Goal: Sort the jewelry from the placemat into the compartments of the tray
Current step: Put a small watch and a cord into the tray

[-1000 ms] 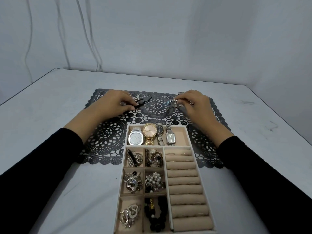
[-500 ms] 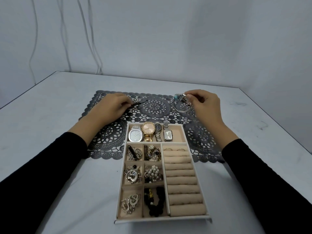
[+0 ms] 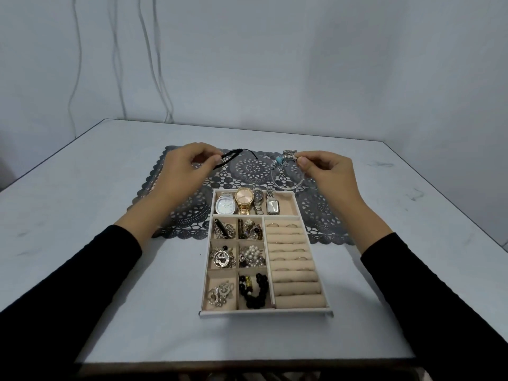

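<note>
- Pinches a black cord bracelet in the curled fingers of the left hand, raised above the placemat and no longer flat on it as a second ago.
- Pinches a silver charm bracelet with a turquoise bead in the right hand, likewise lifted, hanging as a loop just beyond the far edge of the tray.
- Means, most likely, that the last loose pieces are picked up: shows no other jewelry on the placemat, so only the drop into the tray seems left.
- Holds four watches side by side in the far long compartment, with bare lining at its right end.
- Keeps silver and pearl pieces in five of the six small left compartments, and a black bead bracelet in the near right one.
- Carries thin rings between the rolls on the right.
- Suggests the bead-bracelet compartment, or the bare end beside the watches, as likely places for both bracelets.
</note>
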The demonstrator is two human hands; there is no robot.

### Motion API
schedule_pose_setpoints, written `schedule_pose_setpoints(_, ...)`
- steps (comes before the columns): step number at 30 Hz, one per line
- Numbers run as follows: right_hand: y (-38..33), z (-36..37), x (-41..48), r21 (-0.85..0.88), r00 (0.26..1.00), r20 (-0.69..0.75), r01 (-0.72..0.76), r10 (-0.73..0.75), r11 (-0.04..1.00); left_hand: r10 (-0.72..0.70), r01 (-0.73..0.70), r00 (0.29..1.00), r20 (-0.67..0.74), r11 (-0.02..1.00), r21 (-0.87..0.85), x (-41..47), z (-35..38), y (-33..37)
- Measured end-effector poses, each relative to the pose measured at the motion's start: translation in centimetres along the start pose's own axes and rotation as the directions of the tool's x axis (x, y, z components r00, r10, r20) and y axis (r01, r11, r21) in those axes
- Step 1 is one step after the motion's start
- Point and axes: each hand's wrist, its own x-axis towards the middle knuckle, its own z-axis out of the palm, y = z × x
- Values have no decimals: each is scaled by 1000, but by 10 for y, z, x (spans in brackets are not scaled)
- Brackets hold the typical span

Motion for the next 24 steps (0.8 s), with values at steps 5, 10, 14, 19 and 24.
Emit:
schedule_pose_setpoints(5, 2, 2, -13, 22, 992, 61, -113, 112, 993, 2, -4, 1000, -12, 992, -124, -11, -2, 13)
schedule_pose_setpoints(10, 2, 4, -20, 22, 972, 107, -212, 209, 977, 20, -24, 999, -25, 984, -176, -16, -3, 21)
schedule_pose_setpoints(14, 3, 7, -23, -48, 959, 131, -247, 251, 968, -11, 8, 1000, -11, 980, -198, -18, -2, 22)
schedule_pose_setpoints(19, 7, 8, -23, -167, 970, 121, -191, 212, 967, -15, 17, 1000, 9, 980, -198, -20, -2, 24)
schedule_pose_setpoints(24, 12, 9, -19, -418, 984, 128, -56, 120, 907, -15, 18, 1000, 22, 983, -184, -21, -1, 25)
